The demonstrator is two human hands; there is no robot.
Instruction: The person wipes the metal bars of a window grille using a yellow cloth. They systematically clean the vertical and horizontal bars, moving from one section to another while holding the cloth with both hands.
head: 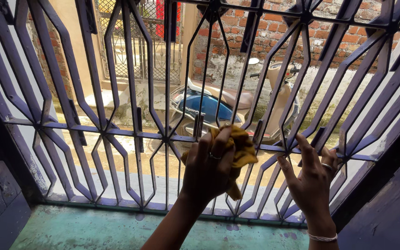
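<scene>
Left hand [209,169] is clutching the yellow cloth [239,150] against the grille's horizontal bar [130,134]; right hand [313,178], at three o'clock, is gripping a bar.

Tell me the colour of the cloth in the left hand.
Mustard yellow cloth; the head view shows it best.
</scene>
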